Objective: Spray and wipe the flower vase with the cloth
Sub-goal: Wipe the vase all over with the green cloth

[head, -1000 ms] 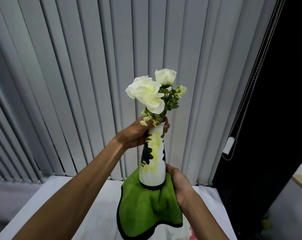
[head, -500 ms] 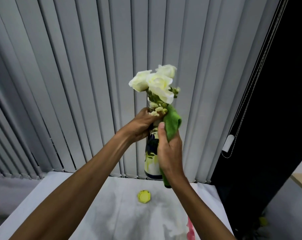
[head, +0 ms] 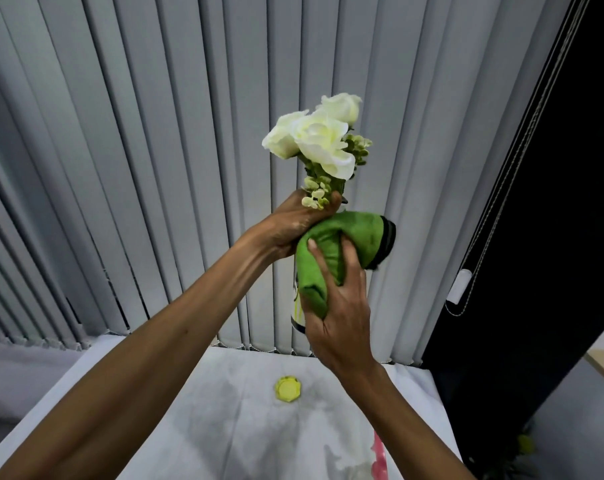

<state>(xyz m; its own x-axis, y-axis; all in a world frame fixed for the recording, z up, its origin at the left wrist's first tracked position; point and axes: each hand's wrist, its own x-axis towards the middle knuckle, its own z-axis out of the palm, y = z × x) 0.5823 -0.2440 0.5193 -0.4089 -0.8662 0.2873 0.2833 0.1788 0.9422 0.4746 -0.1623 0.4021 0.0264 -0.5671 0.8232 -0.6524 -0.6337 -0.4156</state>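
I hold the flower vase up in the air in front of the blinds. It is white with dark and yellow-green markings, and only a strip of its lower body shows. White roses stick out of its top. My left hand grips the vase's neck just under the flowers. My right hand wraps the green cloth around the vase body, fingers curled over it. A dark-edged corner of the cloth bunches out to the right.
Grey vertical blinds fill the background. Below lies a table with a white cover, and on it a small yellow cap. Something pink shows at the table's right edge. A dark panel and blind cords stand to the right.
My right hand has brought the cloth from under the vase's base up around its body, and has now bunched it wider near the neck. The vase has tilted slightly.
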